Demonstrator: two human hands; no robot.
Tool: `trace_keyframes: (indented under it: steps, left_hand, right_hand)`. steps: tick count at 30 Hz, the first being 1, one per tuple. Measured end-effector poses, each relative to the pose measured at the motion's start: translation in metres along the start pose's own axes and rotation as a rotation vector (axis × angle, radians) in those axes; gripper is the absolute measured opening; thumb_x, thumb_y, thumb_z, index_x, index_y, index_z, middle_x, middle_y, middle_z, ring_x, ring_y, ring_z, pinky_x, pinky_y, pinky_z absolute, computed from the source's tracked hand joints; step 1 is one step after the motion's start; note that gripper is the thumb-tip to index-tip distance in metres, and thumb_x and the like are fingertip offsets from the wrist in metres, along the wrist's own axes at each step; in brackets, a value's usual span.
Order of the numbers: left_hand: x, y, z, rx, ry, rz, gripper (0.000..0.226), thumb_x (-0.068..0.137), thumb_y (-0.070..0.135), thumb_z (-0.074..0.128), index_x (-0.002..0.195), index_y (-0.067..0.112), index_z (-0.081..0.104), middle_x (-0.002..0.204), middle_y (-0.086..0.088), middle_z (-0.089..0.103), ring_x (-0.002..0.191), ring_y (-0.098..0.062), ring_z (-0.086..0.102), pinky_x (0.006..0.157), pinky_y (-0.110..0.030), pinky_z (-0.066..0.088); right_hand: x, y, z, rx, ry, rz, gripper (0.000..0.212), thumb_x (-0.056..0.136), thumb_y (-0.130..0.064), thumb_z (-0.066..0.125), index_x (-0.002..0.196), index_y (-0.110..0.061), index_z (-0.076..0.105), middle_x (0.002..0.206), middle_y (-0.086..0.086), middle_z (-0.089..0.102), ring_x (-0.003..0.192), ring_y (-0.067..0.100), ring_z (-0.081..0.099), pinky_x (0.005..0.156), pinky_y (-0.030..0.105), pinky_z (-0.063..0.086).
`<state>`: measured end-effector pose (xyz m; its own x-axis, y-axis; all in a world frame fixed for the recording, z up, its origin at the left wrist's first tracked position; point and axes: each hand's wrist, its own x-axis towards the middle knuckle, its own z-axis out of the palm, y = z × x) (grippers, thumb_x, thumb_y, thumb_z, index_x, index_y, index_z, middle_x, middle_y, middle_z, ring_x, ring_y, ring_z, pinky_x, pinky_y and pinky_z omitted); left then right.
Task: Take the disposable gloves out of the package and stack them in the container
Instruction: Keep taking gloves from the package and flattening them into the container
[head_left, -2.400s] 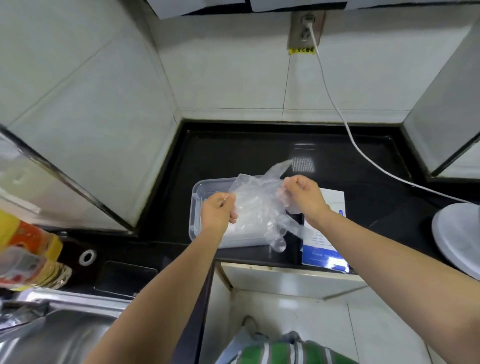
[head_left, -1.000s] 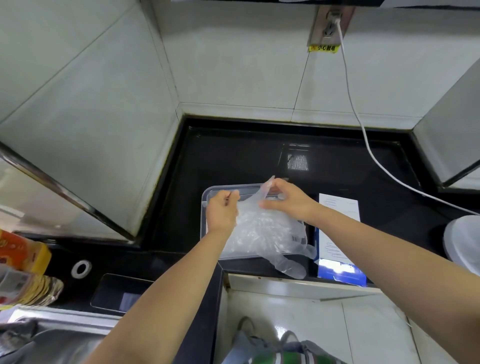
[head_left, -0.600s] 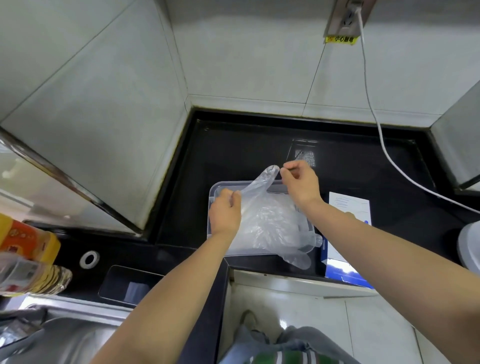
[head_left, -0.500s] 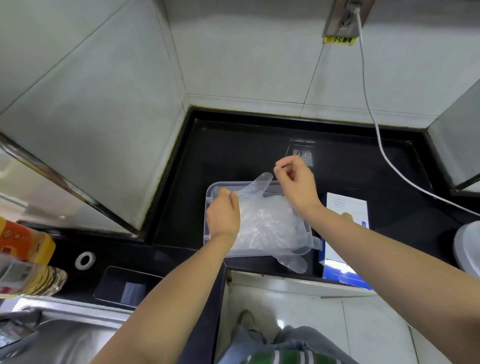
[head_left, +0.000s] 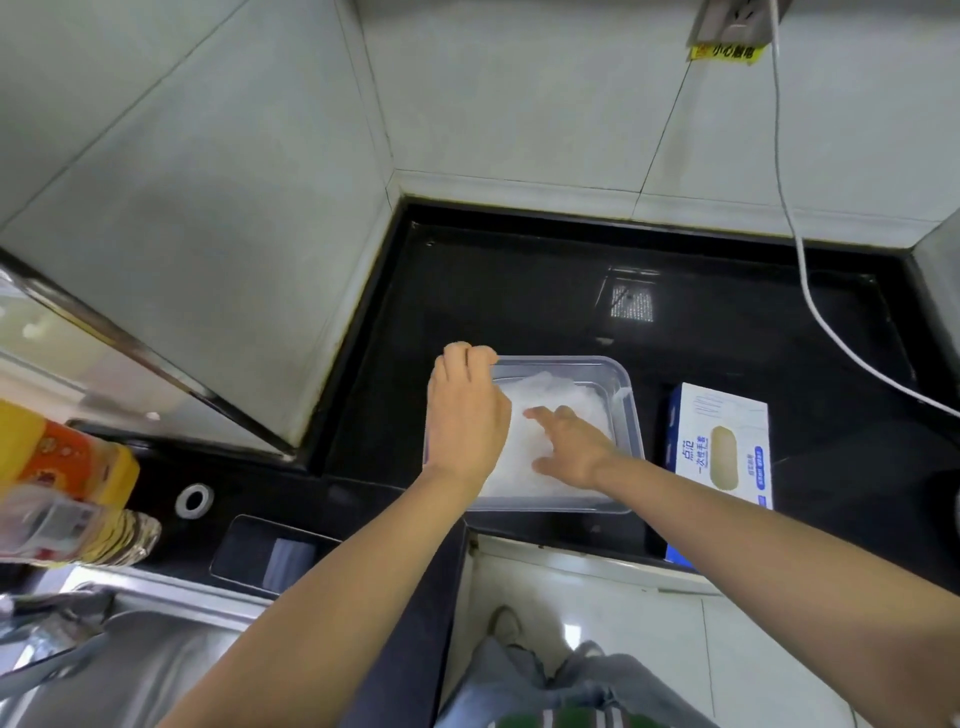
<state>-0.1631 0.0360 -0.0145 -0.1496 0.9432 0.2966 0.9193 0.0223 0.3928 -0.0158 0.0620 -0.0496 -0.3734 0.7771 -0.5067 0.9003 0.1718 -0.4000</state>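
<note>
A clear plastic container (head_left: 625, 395) sits on the black counter near its front edge. A stack of translucent disposable gloves (head_left: 563, 401) lies inside it. My right hand (head_left: 571, 448) rests flat on the stack with its fingers straight, pointing left. My left hand (head_left: 466, 415) covers the container's left side; its fingers curl down over the far left corner, their tips hidden, so what they hold is unclear. The white and blue glove package (head_left: 722, 447) lies just right of the container.
A white cable (head_left: 810, 296) runs from a wall socket across the counter's back right. A black phone (head_left: 275, 552) and a small tape ring (head_left: 193, 500) lie at the left front, beside a steel sink (head_left: 130, 670). An oil bottle (head_left: 62, 483) stands far left.
The glove that both hands held stretched over the container now lies on the stack. My right hand came down and flattened on it; my left hand slid to the far left corner.
</note>
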Motion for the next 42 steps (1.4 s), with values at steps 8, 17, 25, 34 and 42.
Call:
trace_keyframes:
  steps: [8,17,25,34,42]
  left_hand:
    - [-0.014,-0.009,0.04,0.215,-0.769,-0.15,0.066,0.089,0.033,0.067,0.142,0.022,0.03,0.137,-0.013,0.037,0.111,-0.028,0.056,0.077,-0.027,0.048]
    - [-0.013,-0.023,0.056,0.122,-0.875,-0.23,0.085,0.079,0.039,0.076,0.142,0.028,0.019,0.138,-0.012,0.029,0.112,-0.029,0.053,0.083,-0.031,0.049]
    - [-0.014,-0.033,0.07,0.085,-0.841,-0.209,0.094,0.072,0.045,0.08,0.142,0.028,0.02,0.14,-0.014,0.028,0.117,-0.029,0.046,0.09,-0.034,0.05]
    - [-0.006,-0.031,0.085,0.117,-0.872,-0.211,0.104,0.064,0.054,0.082,0.143,0.03,0.018,0.143,-0.015,0.027,0.121,-0.032,0.044,0.093,-0.039,0.051]
    - [-0.013,0.011,0.082,0.019,-0.919,-0.094,0.069,0.091,0.032,0.064,0.147,0.029,0.023,0.151,-0.011,0.019,0.128,-0.033,0.041,0.098,-0.036,0.044]
  right_hand:
    - [0.0,0.007,-0.003,0.111,0.045,0.04,0.06,0.091,-0.018,0.067,0.145,-0.019,0.041,0.139,0.007,0.045,0.115,0.024,0.057,0.099,0.028,0.045]
    - [0.008,-0.005,0.002,0.15,-0.234,0.094,0.065,0.085,-0.004,0.067,0.14,-0.022,0.037,0.129,0.007,0.048,0.104,0.023,0.052,0.081,0.029,0.045]
    - [0.013,0.016,0.003,0.058,-0.223,0.168,0.092,0.084,-0.009,0.071,0.151,-0.027,0.01,0.142,0.013,0.025,0.125,0.031,0.042,0.094,0.036,0.048]
    - [0.018,0.024,0.018,0.1,-0.105,0.213,0.088,0.088,0.001,0.06,0.153,-0.025,0.007,0.145,0.01,0.028,0.114,0.028,0.051,0.09,0.035,0.051]
    - [-0.01,0.058,0.015,0.097,-0.053,0.293,0.085,0.086,-0.005,0.066,0.151,-0.02,0.014,0.143,0.014,0.03,0.128,0.032,0.043,0.102,0.038,0.044]
